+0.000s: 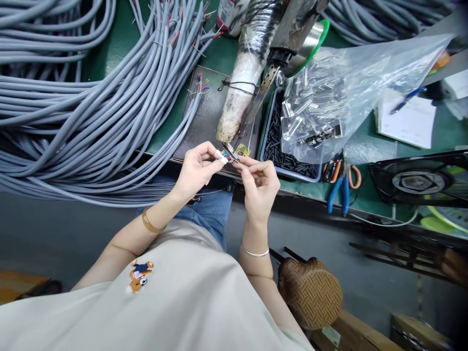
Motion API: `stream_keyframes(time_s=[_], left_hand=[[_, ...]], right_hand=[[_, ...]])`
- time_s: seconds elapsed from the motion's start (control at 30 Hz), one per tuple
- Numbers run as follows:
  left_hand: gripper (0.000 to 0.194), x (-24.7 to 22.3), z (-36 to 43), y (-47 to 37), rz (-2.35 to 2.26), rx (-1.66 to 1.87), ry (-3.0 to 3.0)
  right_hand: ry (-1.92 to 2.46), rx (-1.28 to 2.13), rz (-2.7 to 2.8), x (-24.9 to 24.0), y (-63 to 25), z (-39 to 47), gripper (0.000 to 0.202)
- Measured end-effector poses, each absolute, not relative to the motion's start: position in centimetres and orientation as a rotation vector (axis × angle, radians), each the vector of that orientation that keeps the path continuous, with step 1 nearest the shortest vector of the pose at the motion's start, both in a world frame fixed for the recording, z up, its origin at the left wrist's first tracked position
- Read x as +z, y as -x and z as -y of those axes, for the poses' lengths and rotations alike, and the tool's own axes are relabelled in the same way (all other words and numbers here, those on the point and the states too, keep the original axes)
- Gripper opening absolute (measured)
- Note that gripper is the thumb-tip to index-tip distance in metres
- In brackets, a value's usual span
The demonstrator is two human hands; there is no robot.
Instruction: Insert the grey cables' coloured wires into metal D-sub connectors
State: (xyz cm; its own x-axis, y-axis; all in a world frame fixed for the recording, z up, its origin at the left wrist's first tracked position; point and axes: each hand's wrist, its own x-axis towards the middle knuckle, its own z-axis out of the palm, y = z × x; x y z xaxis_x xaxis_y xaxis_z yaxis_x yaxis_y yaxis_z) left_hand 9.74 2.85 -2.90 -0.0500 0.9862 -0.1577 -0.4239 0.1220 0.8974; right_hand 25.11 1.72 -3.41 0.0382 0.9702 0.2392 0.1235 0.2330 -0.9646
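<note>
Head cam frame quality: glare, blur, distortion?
Head view: bright overall, with glare on the clear plastic bag; head view: wide-angle stretch toward the edges, the black-framed object at right looking smeared, the far right edge darkening; head view, centre: left hand and right hand fairly clear, but the coloured wires too small to separate reliably.

Grey cables (106,107) are filling the upper left, their wire ends (202,86) showing red and blue; the table (448,131) is looking dark green. Right of centre, a bluish tray (296,175) is framing black pieces (283,148). Below, a cream shirt (197,297) is bearing an orange-and-navy figure (139,277); lower right, a brown stool (315,295) is showing basket-weave.
</note>
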Motion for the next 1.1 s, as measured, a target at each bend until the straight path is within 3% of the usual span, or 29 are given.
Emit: stream_keyframes(time_s=[0.77,1.1], left_hand=[[0.032,-1.6,-3.7,-9.7,-1.056,1.35,-0.78],[0.029,-1.6,-3.6,-9.7,-1.043,1.355,-0.777]], right_hand=[[1.128,0.918,1.392,-2.8,-25.0,-3.2,0.022],[1.165,0.816,1.435,-2.1,-24.7,-3.4,0.011]])
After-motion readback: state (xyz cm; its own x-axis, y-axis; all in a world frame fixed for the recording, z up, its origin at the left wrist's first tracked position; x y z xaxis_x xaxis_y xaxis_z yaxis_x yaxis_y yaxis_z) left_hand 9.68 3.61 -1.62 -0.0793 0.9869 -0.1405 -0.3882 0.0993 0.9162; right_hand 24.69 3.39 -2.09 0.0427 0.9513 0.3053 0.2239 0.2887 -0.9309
